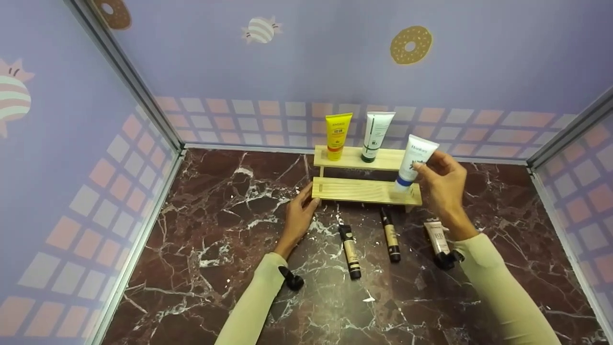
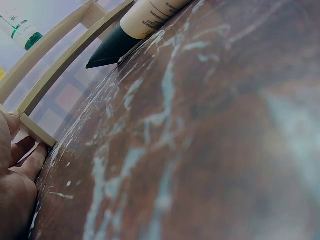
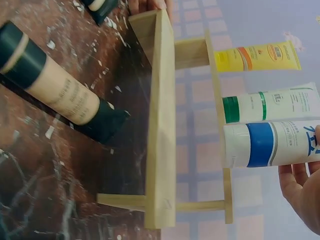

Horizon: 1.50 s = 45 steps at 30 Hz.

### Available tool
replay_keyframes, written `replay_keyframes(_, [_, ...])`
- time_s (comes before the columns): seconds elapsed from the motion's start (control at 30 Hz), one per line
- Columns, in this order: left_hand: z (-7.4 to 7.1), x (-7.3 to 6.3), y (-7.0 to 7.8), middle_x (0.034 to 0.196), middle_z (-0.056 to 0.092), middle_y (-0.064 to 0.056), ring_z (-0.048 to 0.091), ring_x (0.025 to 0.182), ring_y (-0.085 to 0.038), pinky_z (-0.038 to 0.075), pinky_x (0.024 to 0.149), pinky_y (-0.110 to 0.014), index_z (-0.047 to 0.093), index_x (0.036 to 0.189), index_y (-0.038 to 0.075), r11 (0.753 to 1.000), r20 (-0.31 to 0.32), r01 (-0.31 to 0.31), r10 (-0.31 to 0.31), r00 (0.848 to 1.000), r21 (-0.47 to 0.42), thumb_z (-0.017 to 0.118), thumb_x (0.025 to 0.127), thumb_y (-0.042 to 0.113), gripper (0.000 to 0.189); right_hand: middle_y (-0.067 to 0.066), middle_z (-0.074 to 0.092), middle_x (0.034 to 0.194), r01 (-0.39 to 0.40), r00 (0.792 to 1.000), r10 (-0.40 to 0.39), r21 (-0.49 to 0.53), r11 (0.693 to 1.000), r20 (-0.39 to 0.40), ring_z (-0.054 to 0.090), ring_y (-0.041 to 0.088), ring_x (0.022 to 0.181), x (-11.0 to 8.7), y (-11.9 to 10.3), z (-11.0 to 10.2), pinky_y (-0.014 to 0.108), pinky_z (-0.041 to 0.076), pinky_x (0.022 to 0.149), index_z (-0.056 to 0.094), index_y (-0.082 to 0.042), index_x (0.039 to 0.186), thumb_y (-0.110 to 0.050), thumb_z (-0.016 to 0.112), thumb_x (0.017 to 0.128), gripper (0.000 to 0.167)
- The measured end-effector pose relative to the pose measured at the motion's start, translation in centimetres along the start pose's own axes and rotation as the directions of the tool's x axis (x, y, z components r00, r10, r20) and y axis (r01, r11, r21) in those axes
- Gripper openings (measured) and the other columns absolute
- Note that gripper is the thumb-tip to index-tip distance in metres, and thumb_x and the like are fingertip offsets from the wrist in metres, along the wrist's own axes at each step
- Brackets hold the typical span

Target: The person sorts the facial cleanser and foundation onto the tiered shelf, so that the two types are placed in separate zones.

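A two-tier wooden rack [image 1: 354, 190] stands near the back wall. My right hand [image 1: 445, 184] pinches a white squeeze tube [image 1: 415, 158] with a blue band, cap down, over the rack's right end. In the right wrist view the white tube's cap [image 3: 235, 146] overlaps the upper shelf's edge. At the rack's left end my left hand [image 1: 300, 215] grips the lower tier, thumb in front; in the left wrist view its fingers [image 2: 32, 162] lie around the end. A yellow tube [image 1: 338, 136] and a white tube with a green cap [image 1: 377, 136] stand upright on the upper shelf.
Two beige tubes with black caps, one left [image 1: 351, 251] and one right [image 1: 391, 237], lie on the dark marbled tabletop [image 1: 215, 230] before the rack. A pale pink BB tube [image 1: 437, 237] lies beside my right wrist. Patterned panels [image 1: 287, 62] enclose the back and sides.
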<state>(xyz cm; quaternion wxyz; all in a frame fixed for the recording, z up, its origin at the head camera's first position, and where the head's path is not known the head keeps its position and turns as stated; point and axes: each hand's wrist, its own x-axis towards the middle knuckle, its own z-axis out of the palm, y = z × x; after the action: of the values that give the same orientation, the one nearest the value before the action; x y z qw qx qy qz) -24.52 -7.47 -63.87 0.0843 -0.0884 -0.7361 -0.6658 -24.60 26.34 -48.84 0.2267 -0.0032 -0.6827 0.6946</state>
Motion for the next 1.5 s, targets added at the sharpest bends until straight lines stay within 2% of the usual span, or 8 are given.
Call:
replay_keyframes(0.27, [0.0, 0.0, 0.1, 0.153, 0.061, -0.027, 0.059, 0.145, -0.037, 0.053, 0.117, -0.038, 0.055, 0.158, -0.005, 1.0, -0.007, -0.009, 0.009, 1.0, -0.005, 0.071, 0.107, 0.004, 0.055, 0.008, 0.077, 0.103, -0.004, 1.0, 0.004, 0.006, 1.0, -0.028, 0.072, 0.022, 0.094, 2.0, 0.2, 0.3, 0.026, 0.062, 0.083, 0.075, 0.008, 0.122, 0.012, 0.083, 0.091, 0.033])
replay_keyframes(0.37, [0.1, 0.0, 0.1, 0.154, 0.06, -0.026, 0.059, 0.145, -0.037, 0.052, 0.118, -0.037, 0.055, 0.158, -0.004, 1.0, -0.005, -0.004, 0.004, 1.0, 0.002, 0.071, 0.107, 0.004, 0.055, 0.005, 0.076, 0.1, 0.002, 0.999, -0.002, -0.016, 1.0, -0.041, 0.07, 0.02, 0.092, 2.5, 0.3, 0.3, 0.025, 0.06, 0.082, 0.075, 0.007, 0.12, 0.011, 0.083, 0.091, 0.03])
replay_keyframes(0.57, [0.0, 0.0, 0.0, 0.155, 0.059, -0.026, 0.059, 0.146, -0.036, 0.052, 0.118, -0.037, 0.054, 0.159, -0.004, 1.0, 0.0, -0.009, 0.009, 1.0, 0.019, 0.07, 0.108, 0.005, 0.054, 0.007, 0.075, 0.1, -0.002, 0.999, 0.002, 0.014, 1.0, -0.042, 0.069, 0.021, 0.094, 3.3, 0.3, 0.4, 0.026, 0.06, 0.086, 0.075, 0.007, 0.119, 0.013, 0.082, 0.091, 0.029])
replay_keyframes(0.7, [-0.1, -0.1, 0.0, 0.152, 0.061, -0.027, 0.061, 0.143, -0.037, 0.056, 0.114, -0.04, 0.054, 0.159, -0.006, 1.0, 0.001, -0.018, 0.018, 1.0, 0.015, 0.07, 0.108, 0.006, 0.054, 0.009, 0.074, 0.1, 0.012, 0.999, -0.012, 0.016, 1.0, -0.031, 0.069, 0.023, 0.095, 3.8, 0.3, 0.6, 0.027, 0.06, 0.086, 0.075, 0.007, 0.117, 0.012, 0.082, 0.091, 0.027])
replay_keyframes(0.87, [0.0, 0.0, -0.2, 0.149, 0.063, -0.03, 0.061, 0.142, -0.04, 0.056, 0.113, -0.046, 0.055, 0.156, -0.009, 0.999, -0.007, -0.036, 0.036, 0.999, -0.003, 0.071, 0.107, 0.004, 0.053, 0.011, 0.073, 0.1, 0.006, 0.999, -0.005, 0.033, 0.999, -0.043, 0.068, 0.025, 0.093, 4.6, 0.4, 0.7, 0.028, 0.06, 0.084, 0.075, 0.007, 0.115, 0.011, 0.082, 0.091, 0.025])
replay_keyframes(0.97, [0.1, 0.1, -0.1, 0.149, 0.064, -0.028, 0.062, 0.141, -0.039, 0.056, 0.113, -0.047, 0.057, 0.156, -0.007, 0.999, -0.016, -0.034, 0.034, 0.999, 0.007, 0.072, 0.106, 0.004, 0.053, 0.011, 0.073, 0.101, 0.005, 0.999, -0.003, 0.031, 1.0, -0.051, 0.067, 0.024, 0.093, 5.0, 0.5, 0.7, 0.028, 0.059, 0.083, 0.075, 0.007, 0.116, 0.011, 0.082, 0.092, 0.025])
replay_keyframes(1.3, [0.1, 0.1, 0.1, 0.15, 0.063, -0.028, 0.061, 0.143, -0.038, 0.055, 0.115, -0.042, 0.056, 0.156, -0.007, 1.0, -0.012, -0.009, 0.009, 1.0, 0.006, 0.071, 0.106, 0.001, 0.053, 0.01, 0.072, 0.098, 0.049, 0.998, -0.049, 0.016, 0.999, -0.041, 0.067, 0.023, 0.091, 5.8, 0.9, 1.3, 0.028, 0.058, 0.085, 0.074, 0.011, 0.115, 0.014, 0.081, 0.091, 0.025])
replay_keyframes(1.5, [0.2, 0.1, 0.1, 0.152, 0.061, -0.028, 0.059, 0.145, -0.038, 0.055, 0.114, -0.039, 0.055, 0.157, -0.007, 1.0, -0.006, 0.003, -0.003, 1.0, -0.024, 0.07, 0.106, 0.0, 0.054, 0.009, 0.072, 0.101, 0.09, 0.996, -0.089, 0.021, 0.996, -0.027, 0.068, 0.023, 0.096, 5.9, 1.5, 1.5, 0.033, 0.058, 0.099, 0.072, 0.011, 0.115, 0.017, 0.078, 0.092, 0.025])
